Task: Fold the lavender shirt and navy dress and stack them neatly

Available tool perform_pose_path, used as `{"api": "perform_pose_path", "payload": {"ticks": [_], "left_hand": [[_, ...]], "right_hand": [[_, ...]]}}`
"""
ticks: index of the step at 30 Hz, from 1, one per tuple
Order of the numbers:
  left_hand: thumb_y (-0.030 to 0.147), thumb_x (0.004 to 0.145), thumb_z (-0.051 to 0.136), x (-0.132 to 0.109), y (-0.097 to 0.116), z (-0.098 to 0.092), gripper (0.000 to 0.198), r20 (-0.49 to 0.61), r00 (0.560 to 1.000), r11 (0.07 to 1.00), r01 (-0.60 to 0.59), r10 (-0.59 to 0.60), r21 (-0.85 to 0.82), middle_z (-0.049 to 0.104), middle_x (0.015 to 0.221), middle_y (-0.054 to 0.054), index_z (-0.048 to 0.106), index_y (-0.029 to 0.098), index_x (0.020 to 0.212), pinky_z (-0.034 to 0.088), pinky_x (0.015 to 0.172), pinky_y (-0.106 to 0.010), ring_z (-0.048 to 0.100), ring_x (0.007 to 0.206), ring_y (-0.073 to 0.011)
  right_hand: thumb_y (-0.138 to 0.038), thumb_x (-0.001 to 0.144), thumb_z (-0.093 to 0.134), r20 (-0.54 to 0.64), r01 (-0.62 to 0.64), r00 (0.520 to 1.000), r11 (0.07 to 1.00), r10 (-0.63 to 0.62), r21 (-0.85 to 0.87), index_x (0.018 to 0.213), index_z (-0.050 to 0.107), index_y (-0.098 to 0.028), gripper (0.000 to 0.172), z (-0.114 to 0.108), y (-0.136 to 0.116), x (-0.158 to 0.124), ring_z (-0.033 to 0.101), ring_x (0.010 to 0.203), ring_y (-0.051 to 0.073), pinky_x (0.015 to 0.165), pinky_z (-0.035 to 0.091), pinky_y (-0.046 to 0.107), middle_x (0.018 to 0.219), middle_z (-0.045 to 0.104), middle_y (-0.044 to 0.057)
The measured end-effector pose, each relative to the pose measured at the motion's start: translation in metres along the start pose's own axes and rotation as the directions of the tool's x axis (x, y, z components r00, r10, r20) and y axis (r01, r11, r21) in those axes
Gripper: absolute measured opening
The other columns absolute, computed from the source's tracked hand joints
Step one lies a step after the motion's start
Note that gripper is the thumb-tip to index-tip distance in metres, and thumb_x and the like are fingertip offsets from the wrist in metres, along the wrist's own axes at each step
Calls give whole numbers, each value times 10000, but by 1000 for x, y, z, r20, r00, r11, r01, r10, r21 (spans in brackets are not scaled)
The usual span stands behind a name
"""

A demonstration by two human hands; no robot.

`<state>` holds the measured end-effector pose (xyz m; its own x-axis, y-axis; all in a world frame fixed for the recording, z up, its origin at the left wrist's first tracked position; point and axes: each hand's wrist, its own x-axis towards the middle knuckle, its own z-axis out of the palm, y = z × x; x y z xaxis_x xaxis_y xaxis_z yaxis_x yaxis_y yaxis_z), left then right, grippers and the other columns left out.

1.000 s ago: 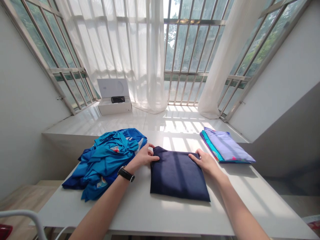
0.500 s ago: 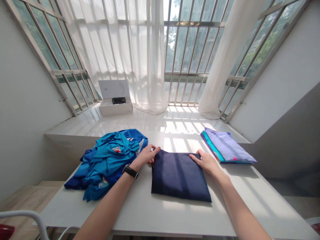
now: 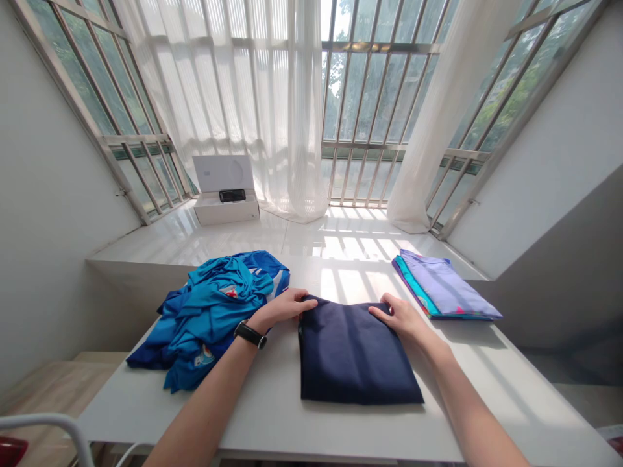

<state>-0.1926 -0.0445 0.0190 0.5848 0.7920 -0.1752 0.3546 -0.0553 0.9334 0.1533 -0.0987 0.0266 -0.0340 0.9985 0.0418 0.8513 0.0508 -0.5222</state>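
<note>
Folded navy garment point(image 3: 355, 353) slid toward the frame's lower right, far edge now rumpled, left hand point(image 3: 282, 306) fingers laid over its far left corner, right hand point(image 3: 402, 318) drawn slightly nearer

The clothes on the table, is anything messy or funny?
Only the bright blue pile by the left hand: it is crumpled in a heap, while the navy cloth and the lilac stack lie folded flat. Nothing looks spilled or torn.

Bright backlit daylight, warped edges

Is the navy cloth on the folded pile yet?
No, the navy cloth lies on the table, apart from the folded pile.
</note>
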Motion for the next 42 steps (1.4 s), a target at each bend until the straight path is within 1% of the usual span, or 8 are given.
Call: {"api": "perform_pose_path", "payload": {"ticks": [8, 13, 16, 20, 23, 27, 31, 42], "left_hand": [[624, 720, 797, 5, -13, 6, 524, -176, 984, 1000, 23, -24, -6, 586, 643, 47, 550, 191, 879, 397, 438, -214, 559, 493, -123], [517, 807, 750, 5, -16, 2, 462, -195, 978, 996, -55, 68, 69, 624, 689, 40, 591, 195, 1097, 459, 525, -234, 596, 576, -146], [335, 832, 709, 1, -6, 3, 324, -341, 905, 939, -147, 254, 310, 707, 1006, -61, 624, 191, 1110, 564, 770, -336, 673, 841, -204], [312, 934, 588, -12, 20, 34, 245, -414, 768, 819, -239, 489, 522, 673, 1222, -111, 641, 199, 1146, 502, 1055, -443, 625, 1188, -267], [478, 996, 541, -25, 31, 74, 421, -268, 825, 756, -260, 497, 600, 613, 1398, -146, 617, 195, 1299, 436, 1143, -482, 529, 1354, -306], [684, 967, 483, -33, 20, 101, 736, -130, 909, 608, -153, 396, 779, 455, 1578, -183, 492, 177, 1500, 248, 1218, -634, 342, 1492, -401], [711, 964, 450, -23, 10, 88, 772, -89, 918, 542, -148, 387, 827, 439, 1597, -161, 467, 189, 1532, 169, 1248, -598, 339, 1495, -374], [899, 805, 485, -2, 9, 70, 996, -88, 922, 528, -136, 377, 838, 480, 1556, -186, 501, 194, 1508, 129, 1217, -669, 365, 1460, -416]], "right_hand": [[-620, 842, 585, 11, 5, 1000, 1000, -5, 12, 821, 552, -238, 384, 0, 1, -1, 608, 709, 218, 645, 414, 312, 737, 664, 19], [-628, 844, 588, -2, 25, 1000, 1000, -25, 18, 796, 540, -242, 393, 1, 4, 0, 608, 690, 217, 630, 418, 312, 705, 648, 10], [-631, 869, 567, -26, 59, 998, 998, -58, 4, 847, 553, -240, 392, 5, 10, 1, 633, 708, 227, 646, 451, 324, 737, 660, 20], [-592, 906, 535, -162, 56, 984, 995, -69, -80, 1107, 605, -217, 432, 9, 14, 1, 695, 858, 288, 749, 532, 400, 950, 726, 95], [-555, 946, 496, -264, 162, 943, 972, -204, -173, 1258, 606, -200, 486, 12, 6, -6, 646, 1159, 334, 996, 514, 476, 1227, 690, 163], [-624, 979, 433, -100, 237, 958, 940, -267, -244, 1481, 504, -194, 665, 30, -11, -19, 401, 1477, 324, 1195, 375, 485, 1568, 478, 162], [-687, 970, 389, 69, 195, 981, 923, -183, -332, 1589, 379, -170, 807, 53, -18, -18, 227, 1561, 349, 1256, 234, 552, 1683, 291, 158], [-598, 990, 414, 41, 177, 984, 931, -173, -319, 1562, 431, -138, 734, 47, -22, 6, 260, 1553, 322, 1273, 203, 495, 1666, 334, 150]]}}
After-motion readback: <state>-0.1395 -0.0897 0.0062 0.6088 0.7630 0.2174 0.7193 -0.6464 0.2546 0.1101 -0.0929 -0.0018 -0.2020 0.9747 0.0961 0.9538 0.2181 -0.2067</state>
